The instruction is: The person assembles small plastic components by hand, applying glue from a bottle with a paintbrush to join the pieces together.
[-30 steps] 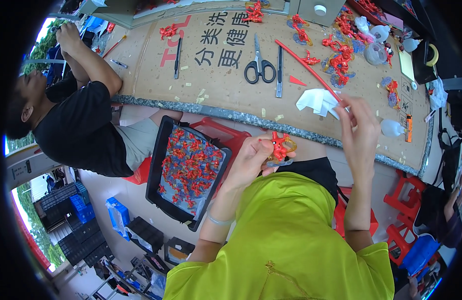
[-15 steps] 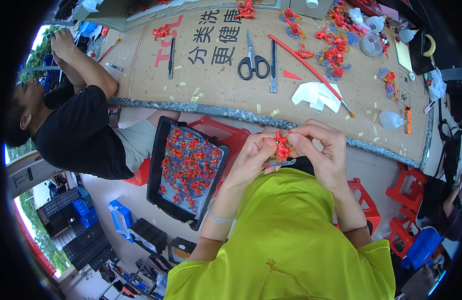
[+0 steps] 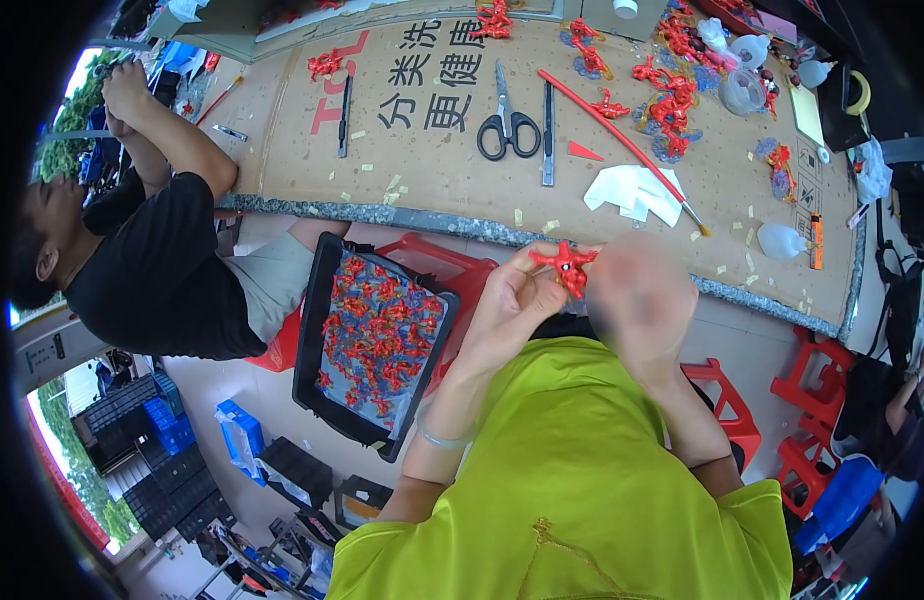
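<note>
The left hand, nearer, pinched the red figurine at its own two o'clock. The right hand, blurred, lay at the figurine's four o'clock; its grip was indeterminable.

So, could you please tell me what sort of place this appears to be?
It is probably a small handicraft workshop: the left hand holds a red figurine, a black tray is filled with similar red pieces, and scissors and a paintbrush lie on the cardboard-covered workbench.
</note>
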Demonstrator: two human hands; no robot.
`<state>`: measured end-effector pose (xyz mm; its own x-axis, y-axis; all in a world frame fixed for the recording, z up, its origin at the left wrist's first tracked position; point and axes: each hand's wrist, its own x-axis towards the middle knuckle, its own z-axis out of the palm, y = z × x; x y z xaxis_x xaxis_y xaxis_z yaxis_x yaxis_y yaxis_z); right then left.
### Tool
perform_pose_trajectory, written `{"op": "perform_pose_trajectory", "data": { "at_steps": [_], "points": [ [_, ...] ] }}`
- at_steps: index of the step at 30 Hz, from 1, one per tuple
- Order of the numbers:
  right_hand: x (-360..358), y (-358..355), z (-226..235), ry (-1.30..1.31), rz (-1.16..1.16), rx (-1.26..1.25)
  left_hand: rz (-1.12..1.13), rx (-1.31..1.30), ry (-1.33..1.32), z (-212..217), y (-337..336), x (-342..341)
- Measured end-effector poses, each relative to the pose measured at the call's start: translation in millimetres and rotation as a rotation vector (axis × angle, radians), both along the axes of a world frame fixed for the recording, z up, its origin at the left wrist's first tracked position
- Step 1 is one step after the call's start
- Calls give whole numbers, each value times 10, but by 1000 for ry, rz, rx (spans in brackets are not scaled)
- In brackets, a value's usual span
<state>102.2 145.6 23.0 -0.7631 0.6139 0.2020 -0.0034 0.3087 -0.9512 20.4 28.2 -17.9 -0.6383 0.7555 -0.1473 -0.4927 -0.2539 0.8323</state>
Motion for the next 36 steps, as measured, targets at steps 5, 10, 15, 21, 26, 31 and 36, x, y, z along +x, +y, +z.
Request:
{"op": "perform_pose_trajectory", "data": {
  "at_steps": [5, 10, 15, 21, 26, 31, 36],
  "points": [
    [24, -12, -54, 33, -41, 25, -12, -37, -46, 102, -2, -3],
    [28, 9, -119, -1, -8, -99, 45, -141, 38, 129, -42, -6],
    [33, -5, -183, -18, -16, -273, -49, -172, -172, 181, -57, -61],
    [-2, -24, -143, -45, -38, -447, -95, -111, -379, 138, -76, -90],
    [-22, -28, -130, -32, -36, -471, -110, -69, -445, 97, -73, -92],
    [-19, -8, -142, -38, -24, -467, -101, -67, -445, 88, -74, -95],
    [-20, 3, -233, -29, -15, -499, 99, -178, -116, 92, -9, -38]
  ]
}}
